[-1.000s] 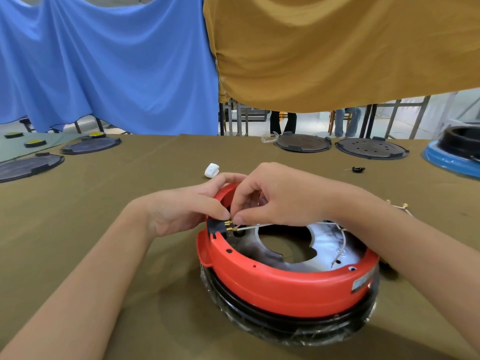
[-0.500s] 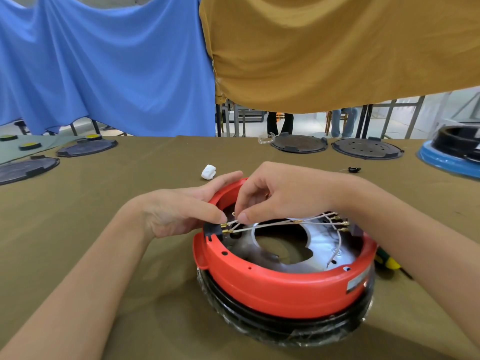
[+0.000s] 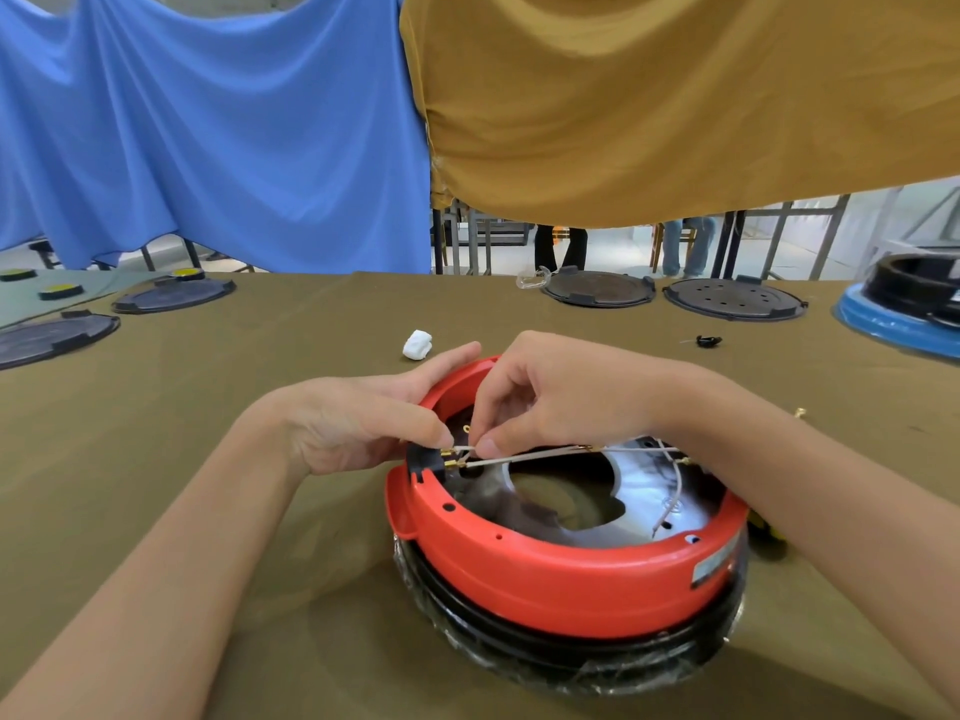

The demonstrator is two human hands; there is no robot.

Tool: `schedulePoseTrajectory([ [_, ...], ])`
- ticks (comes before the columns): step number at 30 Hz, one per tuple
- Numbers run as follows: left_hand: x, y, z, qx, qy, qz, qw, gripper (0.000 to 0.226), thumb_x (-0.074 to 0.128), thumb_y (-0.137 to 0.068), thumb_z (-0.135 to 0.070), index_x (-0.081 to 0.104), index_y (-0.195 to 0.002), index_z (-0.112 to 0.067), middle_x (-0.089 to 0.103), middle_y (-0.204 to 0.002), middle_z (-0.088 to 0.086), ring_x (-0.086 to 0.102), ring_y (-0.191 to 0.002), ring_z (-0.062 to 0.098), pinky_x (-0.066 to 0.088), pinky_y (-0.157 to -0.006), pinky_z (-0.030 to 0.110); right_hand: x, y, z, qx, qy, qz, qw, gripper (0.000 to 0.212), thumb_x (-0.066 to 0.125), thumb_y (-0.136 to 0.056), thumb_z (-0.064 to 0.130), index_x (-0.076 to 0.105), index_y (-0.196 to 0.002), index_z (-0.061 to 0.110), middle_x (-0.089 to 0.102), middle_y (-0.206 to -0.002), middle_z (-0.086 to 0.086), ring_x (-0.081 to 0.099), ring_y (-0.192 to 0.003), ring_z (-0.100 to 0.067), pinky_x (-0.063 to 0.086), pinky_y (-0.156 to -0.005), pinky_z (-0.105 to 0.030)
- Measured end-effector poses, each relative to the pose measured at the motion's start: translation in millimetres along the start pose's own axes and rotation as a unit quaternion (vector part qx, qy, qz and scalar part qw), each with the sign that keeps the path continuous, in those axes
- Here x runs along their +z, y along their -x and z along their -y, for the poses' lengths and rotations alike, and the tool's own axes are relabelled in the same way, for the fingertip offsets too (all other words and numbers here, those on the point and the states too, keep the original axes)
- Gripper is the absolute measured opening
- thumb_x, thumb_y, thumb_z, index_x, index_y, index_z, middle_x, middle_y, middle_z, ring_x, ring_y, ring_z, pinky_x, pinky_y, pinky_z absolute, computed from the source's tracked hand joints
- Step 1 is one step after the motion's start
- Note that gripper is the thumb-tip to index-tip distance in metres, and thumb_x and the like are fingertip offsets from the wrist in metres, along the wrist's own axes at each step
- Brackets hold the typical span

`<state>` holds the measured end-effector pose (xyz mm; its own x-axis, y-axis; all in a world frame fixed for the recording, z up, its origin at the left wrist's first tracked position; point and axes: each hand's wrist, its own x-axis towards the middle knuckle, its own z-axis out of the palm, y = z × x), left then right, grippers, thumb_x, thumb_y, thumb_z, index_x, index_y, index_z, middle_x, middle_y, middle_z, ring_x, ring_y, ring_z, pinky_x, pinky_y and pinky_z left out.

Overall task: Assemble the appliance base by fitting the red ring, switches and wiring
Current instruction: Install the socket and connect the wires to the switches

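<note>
Hands at the red ring (image 3: 561, 579) rim: left hand (image 3: 358, 423) and right hand (image 3: 561, 402) pinching white wires (image 3: 535, 456); open table (image 3: 208, 387) leftward.

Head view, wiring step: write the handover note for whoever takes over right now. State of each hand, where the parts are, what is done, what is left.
Left hand: thumb and forefinger pinch a brass terminal at the black switch block on the left rim of the red ring.
Right hand: pinches the white wires just beside the terminals.
Red ring sits on the black base, still in plastic wrap. Wires span the metal plate to the right side.
Done: ring fitted, wires laid across.
Left: seat the terminals on the switch; whether any is fully on cannot be told.
</note>
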<state>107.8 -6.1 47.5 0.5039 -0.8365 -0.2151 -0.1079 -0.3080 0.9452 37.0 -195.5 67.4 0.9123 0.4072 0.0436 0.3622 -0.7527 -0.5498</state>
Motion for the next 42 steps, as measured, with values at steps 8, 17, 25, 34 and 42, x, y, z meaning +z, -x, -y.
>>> schedulePoseTrajectory([
  [8, -0.9, 2.9, 2.0, 0.005, 0.019, -0.006, 1.0, 0.093, 0.055, -0.073, -0.007, 0.022, -0.153, -0.041, 0.07, -0.088, -0.016, 0.062, -0.062, 0.004, 0.049, -0.058, 0.015, -17.0, 6.7, 4.8, 0.004, -0.005, -0.007, 1.0, 0.009, 0.071, -0.09, 0.027, 0.078, -0.092, 0.022, 0.075, -0.085, 0.005, 0.069, -0.082, -0.017, 0.055, -0.083, -0.033],
  [17, -1.2, 2.6, 4.8, 0.008, 0.019, -0.019, 1.0, 0.091, 0.057, -0.072, -0.01, 0.027, -0.153, -0.039, 0.06, -0.099, -0.004, 0.057, -0.062, 0.009, 0.048, -0.058, 0.018, -15.4, 5.6, 4.4, 0.0, -0.014, -0.017, 1.0, 0.009, 0.07, -0.09, 0.023, 0.078, -0.091, 0.019, 0.074, -0.081, 0.006, 0.065, -0.072, -0.003, 0.05, -0.069, -0.014],
  [25, -3.6, 1.2, 8.0, 0.015, 0.025, -0.018, 0.999, 0.09, 0.054, -0.072, -0.008, 0.027, -0.153, -0.036, 0.069, -0.102, -0.016, 0.066, -0.081, 0.001, 0.05, -0.065, 0.015, 2.5, -0.4, 8.4, -0.022, 0.019, -0.016, 0.999, 0.005, 0.073, -0.087, 0.026, 0.078, -0.087, 0.024, 0.066, -0.067, 0.021, 0.057, -0.061, 0.005, 0.041, -0.06, -0.009],
  [34, -3.0, -2.2, 8.6, -0.002, 0.036, -0.032, 0.999, 0.094, 0.049, -0.066, -0.007, 0.031, -0.151, -0.04, 0.063, -0.124, -0.004, 0.058, -0.11, 0.015, 0.047, -0.092, 0.028, 10.8, -0.9, 10.4, -0.053, 0.039, -0.051, 0.996, 0.006, 0.073, -0.087, 0.018, 0.078, -0.085, 0.018, 0.058, -0.053, 0.023, 0.054, -0.055, 0.005, 0.039, -0.056, -0.009],
  [42, -1.8, -5.0, 9.9, -0.003, 0.039, -0.053, 0.998, 0.095, 0.047, -0.06, -0.007, 0.035, -0.149, -0.039, 0.067, -0.113, -0.007, 0.06, -0.097, 0.011, 0.047, -0.086, 0.026, 10.0, -1.6, 10.1, -0.051, 0.035, -0.046, 0.997, 0.005, 0.074, -0.087, 0.019, 0.079, -0.088, 0.019, 0.058, -0.055, 0.024, 0.054, -0.057, 0.007, 0.039, -0.057, -0.007],
])
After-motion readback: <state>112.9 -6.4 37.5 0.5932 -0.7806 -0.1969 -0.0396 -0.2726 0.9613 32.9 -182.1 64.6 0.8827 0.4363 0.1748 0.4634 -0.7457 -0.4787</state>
